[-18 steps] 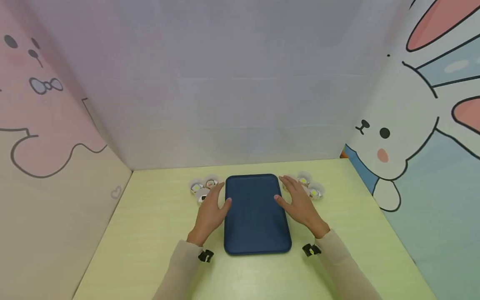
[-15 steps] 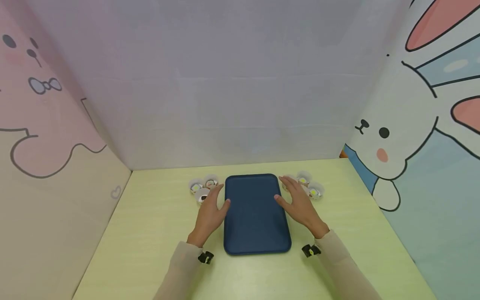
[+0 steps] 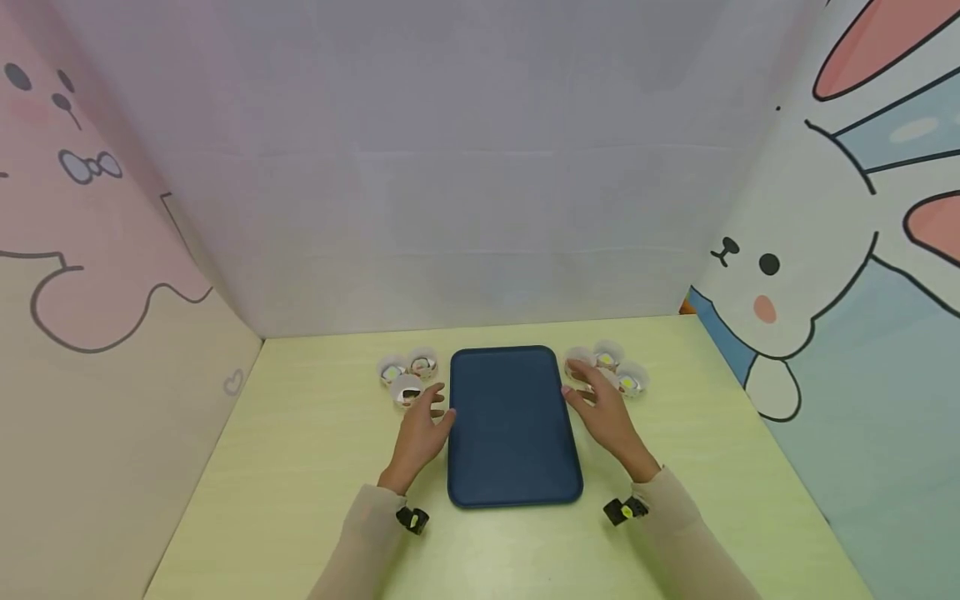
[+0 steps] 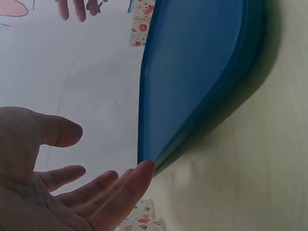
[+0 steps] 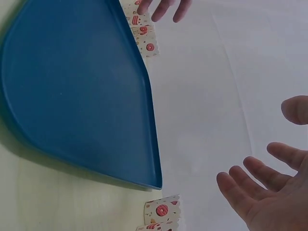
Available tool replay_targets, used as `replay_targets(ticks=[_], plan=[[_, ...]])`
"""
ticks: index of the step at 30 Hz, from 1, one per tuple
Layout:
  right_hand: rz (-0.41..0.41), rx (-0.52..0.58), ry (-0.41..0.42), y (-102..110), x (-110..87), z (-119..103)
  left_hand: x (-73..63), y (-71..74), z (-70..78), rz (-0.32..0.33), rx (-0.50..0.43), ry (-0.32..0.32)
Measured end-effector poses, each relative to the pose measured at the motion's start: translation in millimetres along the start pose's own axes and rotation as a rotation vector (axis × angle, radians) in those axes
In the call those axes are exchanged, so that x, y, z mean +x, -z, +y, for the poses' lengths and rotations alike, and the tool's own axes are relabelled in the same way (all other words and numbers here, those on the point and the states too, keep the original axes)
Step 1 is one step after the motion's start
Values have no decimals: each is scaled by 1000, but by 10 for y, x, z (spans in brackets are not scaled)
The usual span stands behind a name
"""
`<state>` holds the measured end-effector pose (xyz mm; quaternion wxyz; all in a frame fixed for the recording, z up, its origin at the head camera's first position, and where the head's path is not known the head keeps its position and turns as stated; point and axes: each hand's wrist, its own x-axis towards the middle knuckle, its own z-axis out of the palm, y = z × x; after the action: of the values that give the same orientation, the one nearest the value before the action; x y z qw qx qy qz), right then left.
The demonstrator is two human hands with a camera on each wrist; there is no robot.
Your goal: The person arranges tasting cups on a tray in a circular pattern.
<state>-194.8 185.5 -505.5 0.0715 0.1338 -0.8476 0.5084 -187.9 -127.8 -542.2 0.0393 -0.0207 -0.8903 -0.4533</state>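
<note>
A dark blue rectangular tray lies on the table between the two hands, its inside bare. My left hand hovers by the tray's left edge, fingers loosely bent and holding nothing. Just beyond its fingertips stand three paper cups with small contents too small to tell. On the other side, my right hand hovers by the tray's right edge, fingers relaxed, nothing in them. Its fingers partly cover another group of paper cups. The right wrist view shows a printed pattern of sweets on a cup.
The pale yellow-green table carries the tray and both cup groups. A plain whitish wall rises behind its far edge. Side walls with cartoon drawings, including a rabbit, stand left and right.
Both hands have drawn back slightly and their fingers have bent a little more. The right thumb has shifted outward, off the tray's inside. Tray and cups stay put.
</note>
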Motion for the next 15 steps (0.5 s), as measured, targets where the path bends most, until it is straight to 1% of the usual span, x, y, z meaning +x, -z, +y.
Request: replay_targets(ticks=[4, 9, 11, 13, 15], plan=[[14, -2, -5, 6, -13, -38, 13, -28, -52, -28, -6, 46], [53, -1, -3, 98, -31, -237, 17, -53, -109, -58, -27, 80], [71, -8, -8, 147, -34, -301, 15, -63, -130, -60, -25, 79], [84, 1, -29, 191, -32, -314, 13, -76, -157, -66, -30, 79], [97, 7, -53, 234, -29, -314, 11, -82, -181, -70, -17, 63]])
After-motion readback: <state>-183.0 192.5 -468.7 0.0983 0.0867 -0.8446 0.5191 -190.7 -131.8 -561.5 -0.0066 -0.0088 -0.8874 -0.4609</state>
